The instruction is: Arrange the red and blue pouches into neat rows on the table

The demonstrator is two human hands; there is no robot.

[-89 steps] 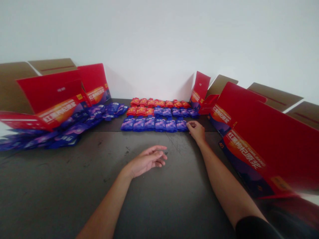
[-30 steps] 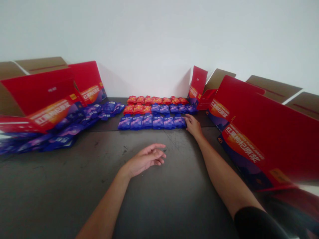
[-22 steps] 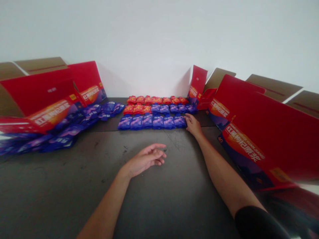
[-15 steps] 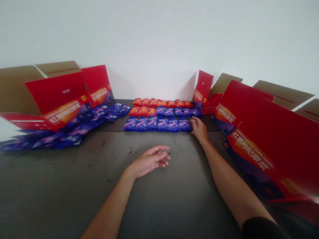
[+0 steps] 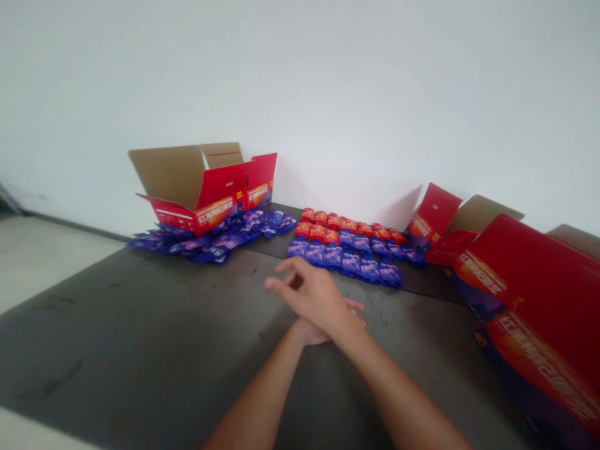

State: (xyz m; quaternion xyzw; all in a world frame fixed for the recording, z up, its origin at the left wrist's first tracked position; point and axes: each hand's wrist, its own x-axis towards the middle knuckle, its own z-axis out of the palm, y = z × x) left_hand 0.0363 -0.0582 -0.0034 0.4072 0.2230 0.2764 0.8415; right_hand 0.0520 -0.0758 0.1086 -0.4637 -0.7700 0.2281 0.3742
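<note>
Right hand [image 5: 307,290] over left hand [image 5: 315,332], crossed, relaxed (both empty)

Place: you're in what looks like a bare packing room, not a home or a kitchen.
Wall: a plain white wall [image 5: 328,106] rises ahead of your hands [image 5: 314,300].
Bench: a long, dark, scuffed table [image 5: 117,325] lies beneath your hands.
Floor: a pale bare floor [image 5: 42,269] shows left of your hands.
Stock: open red printed cartons [image 5: 201,200] stand ahead-left and right, with foil pouches [image 5: 340,256] laid out ahead of your hands.
</note>
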